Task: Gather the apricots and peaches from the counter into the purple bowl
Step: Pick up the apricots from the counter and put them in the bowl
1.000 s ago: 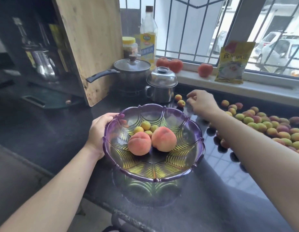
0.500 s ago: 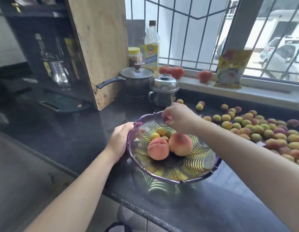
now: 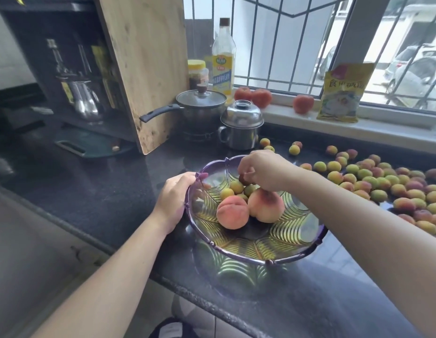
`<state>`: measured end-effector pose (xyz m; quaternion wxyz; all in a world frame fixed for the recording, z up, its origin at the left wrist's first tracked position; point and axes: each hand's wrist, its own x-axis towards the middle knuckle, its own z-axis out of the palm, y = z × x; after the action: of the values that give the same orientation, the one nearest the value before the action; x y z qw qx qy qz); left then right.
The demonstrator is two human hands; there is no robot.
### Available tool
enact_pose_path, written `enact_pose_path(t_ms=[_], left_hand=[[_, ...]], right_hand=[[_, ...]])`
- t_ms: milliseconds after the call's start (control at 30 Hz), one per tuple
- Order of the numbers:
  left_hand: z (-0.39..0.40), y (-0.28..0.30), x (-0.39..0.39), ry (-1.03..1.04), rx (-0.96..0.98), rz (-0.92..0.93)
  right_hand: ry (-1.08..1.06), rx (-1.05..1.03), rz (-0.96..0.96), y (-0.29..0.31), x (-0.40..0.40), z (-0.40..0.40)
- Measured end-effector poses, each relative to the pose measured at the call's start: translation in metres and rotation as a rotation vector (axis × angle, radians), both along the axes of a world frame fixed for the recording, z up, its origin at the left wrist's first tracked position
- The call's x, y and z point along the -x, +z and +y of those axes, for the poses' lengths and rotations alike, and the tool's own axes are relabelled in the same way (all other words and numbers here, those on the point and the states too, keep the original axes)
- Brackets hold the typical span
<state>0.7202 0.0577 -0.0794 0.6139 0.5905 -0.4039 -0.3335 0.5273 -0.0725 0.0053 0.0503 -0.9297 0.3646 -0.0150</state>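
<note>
The purple bowl (image 3: 295, 242) stands on the dark counter near its front edge. Two peaches (image 3: 233, 212) lie in its middle with several small apricots (image 3: 236, 187) behind them. My left hand (image 3: 174, 195) grips the bowl's left rim. My right hand (image 3: 267, 170) hovers over the back of the bowl, fingers curled down and pinching a dark reddish apricot (image 3: 243, 178). Many loose apricots (image 3: 387, 184) are spread over the counter to the right.
A steel lidded mug (image 3: 240, 128) and a black lidded pot (image 3: 200, 106) stand behind the bowl. A wooden board (image 3: 143, 64) leans at the left. Tomatoes (image 3: 303, 103), an oil bottle (image 3: 223, 57) and a yellow packet (image 3: 342, 93) line the window sill.
My right hand came back from the apricots behind the bowl and now sits low over the bowl's back part with a fruit. The left hand stayed on the rim.
</note>
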Motion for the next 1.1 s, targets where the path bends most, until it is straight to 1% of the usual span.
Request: enact_pose_path(t_ms=[67,133,167,233,300,333,367,400,467,567,667,733,867,933,1000,1033,1100], left_hand=[[0.0,0.001,0.001,0.002,-0.002,-0.005],[0.001,0.0,0.0,0.003,0.005,-0.007],[0.002,0.0,0.0,0.001,0.005,-0.003],[0.003,-0.001,0.0,-0.008,0.012,-0.002],[0.003,-0.001,0.001,-0.011,0.016,-0.004],[0.003,-0.001,0.001,-0.015,0.02,-0.008],[0.002,-0.001,0.002,-0.019,0.025,-0.013],[0.0,-0.002,0.002,-0.018,0.026,-0.015],[-0.003,-0.003,0.002,-0.015,0.02,0.002],[-0.004,-0.006,-0.002,0.003,0.031,0.005],[-0.002,-0.007,-0.002,0.009,0.044,0.017],[-0.003,-0.007,-0.002,0.011,0.04,0.022],[-0.002,-0.005,-0.002,0.002,0.041,0.033],[-0.001,-0.006,-0.002,0.006,0.046,0.029],[0.0,-0.006,-0.001,0.014,0.044,0.024],[0.0,-0.006,-0.001,0.014,0.041,0.018],[0.0,-0.006,-0.002,0.011,0.039,0.01]], right_hand=[[0.003,0.005,0.026,0.001,0.0,0.001],[0.009,-0.015,-0.012,0.002,0.003,0.002],[-0.001,-0.043,-0.085,0.004,0.008,0.001],[-0.093,-0.093,-0.34,0.01,0.026,-0.003],[-0.224,-0.058,-0.632,0.016,0.055,-0.007],[-0.3,-0.036,-0.748,0.015,0.073,-0.009],[-0.378,0.0,-0.819,0.013,0.089,-0.008],[-0.45,0.047,-0.832,0.008,0.105,-0.007],[-0.559,0.099,-0.742,-0.008,0.128,-0.01],[-0.621,0.089,-0.607,-0.023,0.141,-0.018],[-0.61,0.109,-0.528,-0.023,0.136,-0.023],[-0.581,0.123,-0.435,-0.027,0.128,-0.027],[-0.583,0.116,-0.126,-0.032,0.112,-0.036],[-0.566,0.094,-0.008,-0.029,0.107,-0.035],[-0.547,0.086,0.051,-0.027,0.104,-0.035],[-0.55,0.083,0.051,-0.028,0.104,-0.036],[-0.576,0.075,-0.034,-0.03,0.105,-0.039]])
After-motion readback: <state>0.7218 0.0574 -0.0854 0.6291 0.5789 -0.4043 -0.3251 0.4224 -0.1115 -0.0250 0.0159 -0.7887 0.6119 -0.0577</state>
